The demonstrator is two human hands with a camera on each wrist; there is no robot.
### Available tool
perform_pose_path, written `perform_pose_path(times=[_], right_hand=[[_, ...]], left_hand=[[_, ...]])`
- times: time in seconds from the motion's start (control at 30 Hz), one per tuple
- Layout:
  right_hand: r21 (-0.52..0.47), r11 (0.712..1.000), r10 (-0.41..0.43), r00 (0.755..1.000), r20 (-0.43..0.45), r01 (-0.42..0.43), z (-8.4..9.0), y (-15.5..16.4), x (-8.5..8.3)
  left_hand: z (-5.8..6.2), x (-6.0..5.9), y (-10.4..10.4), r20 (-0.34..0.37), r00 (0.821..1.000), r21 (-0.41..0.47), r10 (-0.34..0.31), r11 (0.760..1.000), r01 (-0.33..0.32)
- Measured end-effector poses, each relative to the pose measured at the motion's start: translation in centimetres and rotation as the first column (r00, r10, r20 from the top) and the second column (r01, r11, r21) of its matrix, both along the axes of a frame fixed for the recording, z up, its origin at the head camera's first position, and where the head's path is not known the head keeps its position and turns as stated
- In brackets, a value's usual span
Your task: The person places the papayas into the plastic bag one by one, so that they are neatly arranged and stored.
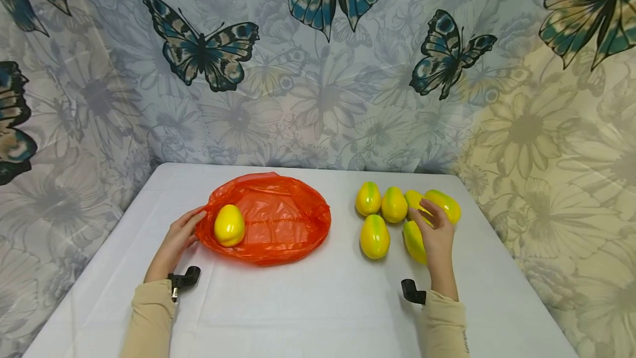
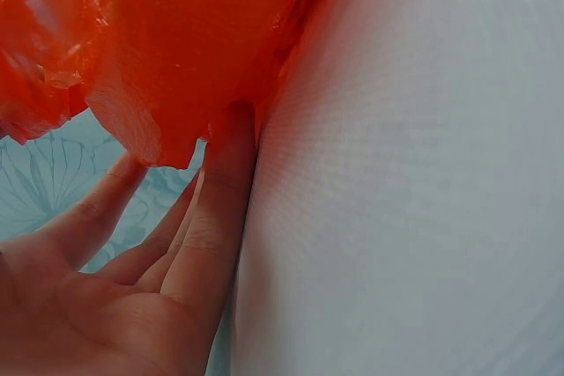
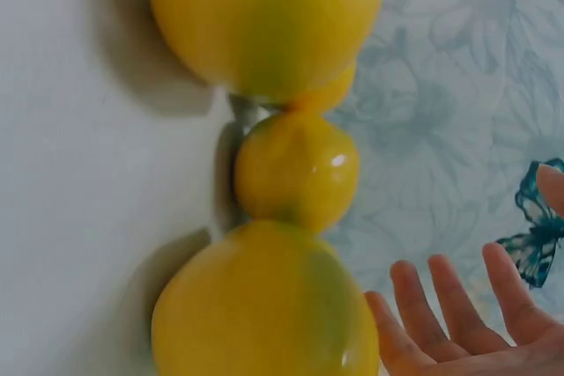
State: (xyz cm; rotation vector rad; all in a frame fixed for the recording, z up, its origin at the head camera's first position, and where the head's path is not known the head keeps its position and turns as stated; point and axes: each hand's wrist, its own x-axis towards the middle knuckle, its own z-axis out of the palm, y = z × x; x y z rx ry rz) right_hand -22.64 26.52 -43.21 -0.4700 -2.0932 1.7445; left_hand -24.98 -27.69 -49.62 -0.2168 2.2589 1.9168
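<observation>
A red plastic bag (image 1: 278, 231) lies spread with its mouth open on the left half of the table. One glossy yellow fruit (image 1: 229, 226) rests inside it, by the left rim. At that rim my left hand (image 1: 175, 243) holds the edge of the plastic (image 2: 176, 59) between thumb and fingers. Over on the right, my right hand (image 1: 438, 233) hovers above a group of yellow fruits with green streaks, fingers spread and holding nothing. Nearest to it are a fruit (image 1: 414, 242) partly hidden by the hand and a larger one (image 1: 444, 206) behind. Spread fingers (image 3: 454, 305) show beside the fruits in the right wrist view.
Three more fruits stand left of the right hand: one at the back (image 1: 368, 199), one beside it (image 1: 394, 204) and one in front (image 1: 375, 236). A white cloth covers the table (image 1: 298, 308). Butterfly-print fabric (image 1: 318, 98) hangs behind it.
</observation>
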Motion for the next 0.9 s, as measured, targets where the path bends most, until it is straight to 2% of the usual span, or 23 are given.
perform_pose_path(times=[0.2,0.4,0.77,0.9], right_hand=[[0.033,0.998,-0.059,0.998,0.014,0.058,-0.9,1.6,0.6],[0.051,0.996,-0.081,0.991,0.109,0.075,-1.8,3.0,1.2],[0.028,0.998,-0.056,0.96,0.273,0.051,-3.2,4.2,1.8],[0.026,0.999,-0.054,0.954,0.295,0.048,-3.6,4.3,1.9]], left_hand=[[0.0,0.0,-0.1,-0.006,1.0,-0.007,-0.001,1.0,0.001],[0.1,0.0,0.0,-0.002,1.0,-0.02,0.0,1.0,0.0],[-0.1,-0.1,-0.1,-0.001,1.0,-0.023,0.0,1.0,0.0],[-0.2,-0.2,-0.1,0.004,1.0,-0.024,0.003,1.0,-0.003]])
